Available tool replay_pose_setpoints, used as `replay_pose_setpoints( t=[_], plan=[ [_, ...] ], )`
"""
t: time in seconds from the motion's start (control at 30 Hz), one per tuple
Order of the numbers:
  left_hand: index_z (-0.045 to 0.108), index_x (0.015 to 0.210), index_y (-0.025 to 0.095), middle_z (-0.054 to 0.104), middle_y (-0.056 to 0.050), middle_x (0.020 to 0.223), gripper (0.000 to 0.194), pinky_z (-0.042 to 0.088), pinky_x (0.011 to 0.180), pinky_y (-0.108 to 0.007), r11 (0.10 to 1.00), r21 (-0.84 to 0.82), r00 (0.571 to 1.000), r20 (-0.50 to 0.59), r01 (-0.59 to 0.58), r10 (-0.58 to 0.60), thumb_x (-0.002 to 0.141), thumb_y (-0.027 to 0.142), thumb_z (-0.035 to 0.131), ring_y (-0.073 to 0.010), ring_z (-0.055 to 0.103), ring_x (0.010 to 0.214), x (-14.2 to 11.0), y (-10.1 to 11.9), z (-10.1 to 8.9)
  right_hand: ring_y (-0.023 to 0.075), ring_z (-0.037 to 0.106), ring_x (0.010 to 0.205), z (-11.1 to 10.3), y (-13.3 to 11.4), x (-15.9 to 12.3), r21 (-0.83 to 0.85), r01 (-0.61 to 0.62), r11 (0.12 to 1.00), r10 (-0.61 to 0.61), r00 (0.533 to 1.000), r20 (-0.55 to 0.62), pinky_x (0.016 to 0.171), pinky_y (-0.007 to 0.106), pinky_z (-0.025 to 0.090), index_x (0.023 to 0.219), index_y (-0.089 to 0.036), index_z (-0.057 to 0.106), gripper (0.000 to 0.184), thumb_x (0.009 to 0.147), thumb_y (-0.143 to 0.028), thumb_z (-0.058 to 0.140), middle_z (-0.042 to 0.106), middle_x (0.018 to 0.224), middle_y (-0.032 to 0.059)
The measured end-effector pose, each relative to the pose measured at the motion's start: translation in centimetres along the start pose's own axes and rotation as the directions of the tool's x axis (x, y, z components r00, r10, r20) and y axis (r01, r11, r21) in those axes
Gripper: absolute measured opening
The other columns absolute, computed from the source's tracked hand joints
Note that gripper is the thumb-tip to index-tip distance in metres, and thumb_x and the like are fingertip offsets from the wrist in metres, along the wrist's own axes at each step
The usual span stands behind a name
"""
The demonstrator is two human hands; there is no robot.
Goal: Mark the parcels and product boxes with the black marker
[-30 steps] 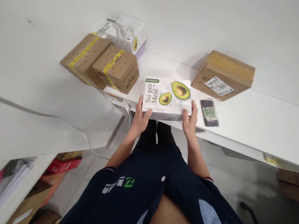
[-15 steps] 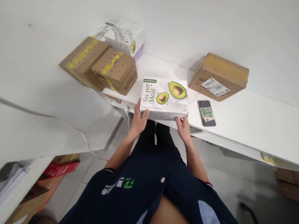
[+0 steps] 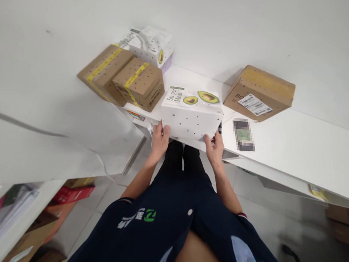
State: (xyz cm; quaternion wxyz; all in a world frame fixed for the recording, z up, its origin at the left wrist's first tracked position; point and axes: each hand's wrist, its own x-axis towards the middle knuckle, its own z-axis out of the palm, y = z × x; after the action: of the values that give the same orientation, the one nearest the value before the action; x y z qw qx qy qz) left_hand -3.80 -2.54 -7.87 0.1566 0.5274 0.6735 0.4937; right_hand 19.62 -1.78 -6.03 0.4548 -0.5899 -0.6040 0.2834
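Note:
A white box (image 3: 191,118) printed with avocado halves and the words "Su-per Meal" is between my two hands at the front edge of the white desk (image 3: 302,147). Its dotted side faces me and its printed top is seen at a slant. My left hand (image 3: 160,140) grips the lower left corner, thumb on the dotted side. On the lower right corner, my right hand (image 3: 214,148) is closed the same way. The fingers behind the box are partly hidden. Whether its bottom touches the desk I cannot tell.
Left on the desk are a taped brown carton (image 3: 140,84), a second carton (image 3: 104,72) and a white avocado box (image 3: 152,44) behind them. At the right stand a labelled carton (image 3: 260,94) and a pixelated phone (image 3: 243,135). A grey cable (image 3: 39,128) crosses at left.
The white box has tilted, so its dotted side shows much more and its printed top less. Both hands still hold its lower corners. The whole view has shifted slightly.

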Motion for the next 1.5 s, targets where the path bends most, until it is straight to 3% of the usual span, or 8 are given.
replay_pose_setpoints(
  t=[0.3,0.53,0.73,1.07,1.2,1.27,1.4,1.5],
  plan=[
    [0.061,0.128,0.018,0.064,-0.01,0.098,0.058,0.05,0.087,-0.04,0.992,0.03,0.99,-0.063,-0.124,0.125,0.099,0.061,0.037,-0.0224,0.058,0.095,-0.7,4.2,-2.4,0.0176,0.052,0.08,-2.4,-4.1,0.3,-0.1,0.079,0.992,-0.093,0.985,-0.145,0.075,0.036,0.049,0.128,-0.027,0.063,0.045,0.092,-0.052,0.054,0.057,0.091,0.0041],
    [0.055,0.137,0.015,0.065,-0.015,0.114,0.064,0.051,0.096,-0.044,0.99,0.008,0.986,-0.082,-0.143,0.143,0.097,0.062,0.041,-0.0256,0.061,0.107,-0.5,5.1,-3.1,0.0198,0.058,0.091,-2.4,-4.6,0.4,-0.055,0.13,0.99,-0.137,0.978,-0.16,0.078,0.038,0.052,0.133,-0.027,0.062,0.047,0.093,-0.052,0.054,0.063,0.101,0.0076],
    [0.045,0.145,0.01,0.056,-0.019,0.141,0.066,0.046,0.11,-0.044,0.985,-0.111,0.991,-0.026,-0.13,0.128,0.098,0.057,0.045,-0.0274,0.056,0.129,-0.4,4.8,-3.2,0.0218,0.061,0.097,-2.2,-4.7,0.5,-0.045,0.161,0.986,-0.167,0.969,-0.182,0.087,0.044,0.053,0.134,-0.026,0.062,0.049,0.092,-0.051,0.055,0.064,0.111,0.0103],
    [0.038,0.15,0.014,0.056,-0.018,0.14,0.072,0.057,0.091,-0.038,0.989,-0.086,0.992,0.021,-0.119,0.121,0.094,0.059,0.051,-0.0271,0.059,0.122,0.1,3.6,-2.2,0.0258,0.06,0.114,-1.3,-3.7,1.1,0.052,0.083,0.995,-0.076,0.989,-0.124,0.094,0.048,0.051,0.141,-0.026,0.055,0.059,0.09,-0.055,0.055,0.063,0.127,0.0133],
    [0.026,0.156,0.02,0.047,-0.019,0.15,0.081,0.058,0.092,-0.042,0.995,-0.042,0.995,0.044,-0.09,0.091,0.091,0.057,0.056,-0.0271,0.06,0.119,0.2,3.0,-1.4,0.0271,0.057,0.126,-1.0,-2.6,2.0,0.125,0.03,0.992,-0.026,0.999,-0.033,0.1,0.048,0.049,0.145,-0.024,0.05,0.063,0.092,-0.056,0.052,0.056,0.144,0.0148],
    [0.016,0.159,0.024,0.046,-0.018,0.151,0.086,0.059,0.09,-0.042,0.995,-0.04,0.994,0.049,-0.096,0.098,0.091,0.055,0.058,-0.0259,0.062,0.116,0.3,2.9,-1.2,0.0256,0.06,0.122,-1.4,-1.5,3.1,0.134,0.017,0.991,-0.014,1.0,-0.023,0.1,0.046,0.05,0.141,-0.023,0.055,0.059,0.093,-0.056,0.048,0.06,0.139,0.0139],
    [0.014,0.159,0.027,0.048,-0.017,0.147,0.08,0.06,0.085,-0.038,0.985,-0.011,0.983,0.063,-0.174,0.174,0.094,0.052,0.054,-0.0241,0.062,0.111,0.6,3.0,-1.2,0.0253,0.062,0.11,-2.1,1.4,6.4,-0.123,-0.041,0.992,0.026,0.993,-0.117,0.097,0.044,0.05,0.124,-0.016,0.065,0.051,0.096,-0.05,0.039,0.066,0.121,0.0162],
    [0.028,0.153,0.025,0.049,-0.018,0.142,0.066,0.058,0.088,-0.038,0.961,0.067,0.963,0.049,-0.268,0.265,0.097,0.05,0.05,-0.0269,0.055,0.123,0.8,3.3,-1.0,0.0295,0.06,0.106,-1.9,3.0,8.2,-0.491,-0.1,0.865,0.09,0.995,-0.044,0.094,0.044,0.048,0.134,-0.012,0.059,0.053,0.09,-0.042,0.052,0.062,0.116,0.0194]
  ],
)
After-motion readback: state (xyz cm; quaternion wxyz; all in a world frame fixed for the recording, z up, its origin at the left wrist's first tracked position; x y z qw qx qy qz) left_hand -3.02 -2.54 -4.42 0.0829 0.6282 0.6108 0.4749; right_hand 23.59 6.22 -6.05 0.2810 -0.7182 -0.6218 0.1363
